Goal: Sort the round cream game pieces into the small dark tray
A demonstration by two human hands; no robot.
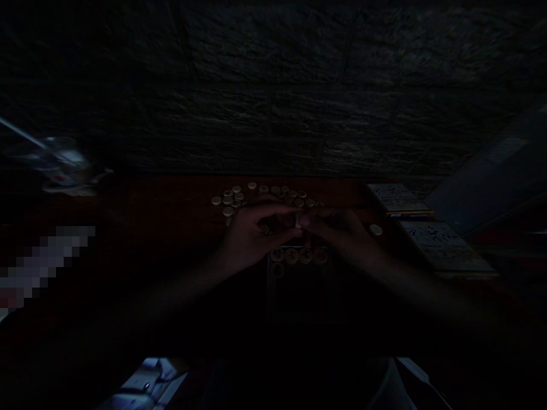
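Observation:
The picture is very dark. My left hand [252, 233] and my right hand [346, 233] meet over the table, with a small pale round piece [298, 220] pinched between their fingertips. Just below them, several round pieces with marks on top [291, 255] lie in a row at the upper edge of a dark tray or box [270, 296], and one more marked piece [277, 270] sits under the row's left end. Behind my hands, several loose round pieces [216, 201] are scattered, partly hidden by my fingers.
Two flat printed boxes [444, 245] [395, 197] lie at the right, with a single pale piece [376, 229] left of them. A clear plastic container [64, 162] stands at the far left. A stone-like wall [265, 108] rises behind the table [171, 196].

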